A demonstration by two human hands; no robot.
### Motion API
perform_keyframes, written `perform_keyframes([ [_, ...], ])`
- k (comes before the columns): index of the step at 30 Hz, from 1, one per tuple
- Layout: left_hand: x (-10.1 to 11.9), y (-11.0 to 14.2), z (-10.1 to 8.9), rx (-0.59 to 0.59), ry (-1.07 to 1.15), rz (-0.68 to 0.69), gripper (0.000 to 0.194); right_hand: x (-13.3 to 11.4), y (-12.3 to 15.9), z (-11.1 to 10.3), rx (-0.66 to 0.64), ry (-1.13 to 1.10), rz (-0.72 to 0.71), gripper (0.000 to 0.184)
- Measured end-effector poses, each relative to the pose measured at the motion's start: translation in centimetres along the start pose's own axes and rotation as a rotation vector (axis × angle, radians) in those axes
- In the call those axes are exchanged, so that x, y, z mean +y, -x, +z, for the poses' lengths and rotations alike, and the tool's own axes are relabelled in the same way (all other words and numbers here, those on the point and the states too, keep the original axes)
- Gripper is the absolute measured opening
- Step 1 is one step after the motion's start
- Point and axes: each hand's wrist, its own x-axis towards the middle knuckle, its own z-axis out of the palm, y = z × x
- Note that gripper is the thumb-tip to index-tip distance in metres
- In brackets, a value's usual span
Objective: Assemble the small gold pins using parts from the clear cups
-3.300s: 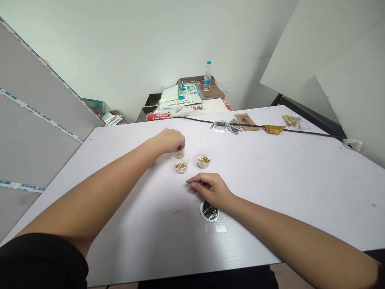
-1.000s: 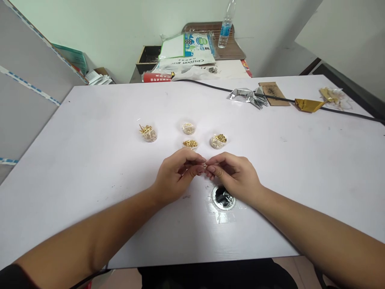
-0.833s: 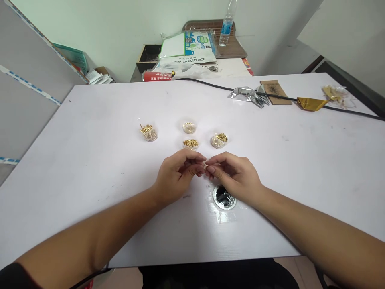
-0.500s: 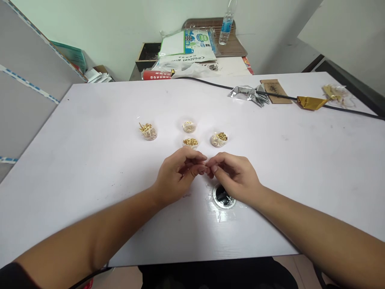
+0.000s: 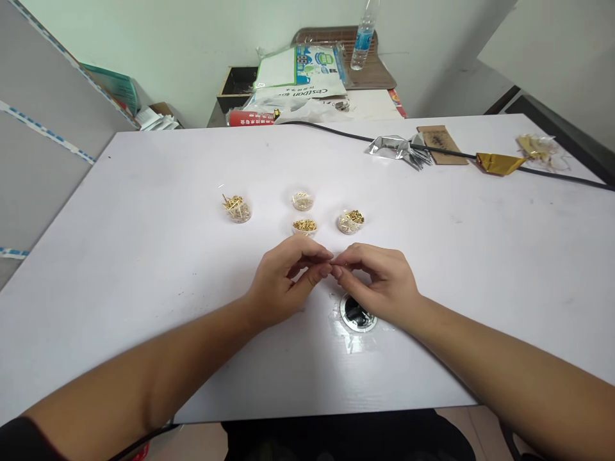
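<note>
At the far left, a grey partition [image 5: 43, 147] with blue-and-white edging flanks the white table [image 5: 158, 256]. The leftmost clear cup [image 5: 241, 213] stands on the table, apart from the other three. It contains long, slender gold pins [image 5: 232, 203]; several slant out past the rim on its left side. Beyond the far edge of the table lies a red cylinder [image 5: 250, 118].

The left hand [image 5: 283, 278] is positioned near the table's centre, its grip closed by thumb and fingertips on the left end of a thin piece [image 5: 339, 264]. Behind this hand, two clear cups are aligned one behind the other. The rear cup [image 5: 302, 202] holds small, pale gold parts below its rim; the front cup [image 5: 304, 227] is heaped with short, bright gold parts and is partly covered by the hand.

The thin piece sits where the fingertips of both hands meet; it is narrow and dark, and too small for further detail. The right cup [image 5: 350, 222] carries glossy gold parts, piled toward its far right side. A round silver-rimmed fitting [image 5: 358, 312] is set in the table below. The right hand [image 5: 384, 278] partly overlaps the fitting, its grip pinching the right end of the piece.
</note>
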Motion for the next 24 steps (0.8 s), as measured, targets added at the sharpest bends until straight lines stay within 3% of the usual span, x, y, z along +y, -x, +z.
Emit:
perform_keyframes([
  [5,0.1,-0.1,0.0,-0.013,-0.199,0.051,0.013,0.0,0.0,0.1,-0.015,-0.139,0.203,0.012],
  [12,-0.2,-0.1,-0.2,-0.013,-0.319,0.151,0.011,0.1,0.1,0.2,-0.054,-0.224,0.251,0.013],
  [16,-0.3,0.0,-0.4,-0.028,-0.368,0.193,0.012,0.3,0.2,0.1,-0.065,-0.125,0.201,0.013],
  [24,-0.4,0.2,-1.0,-0.104,-0.519,0.290,0.017,0.2,-0.2,-0.3,-0.062,0.187,-0.062,0.010],
])
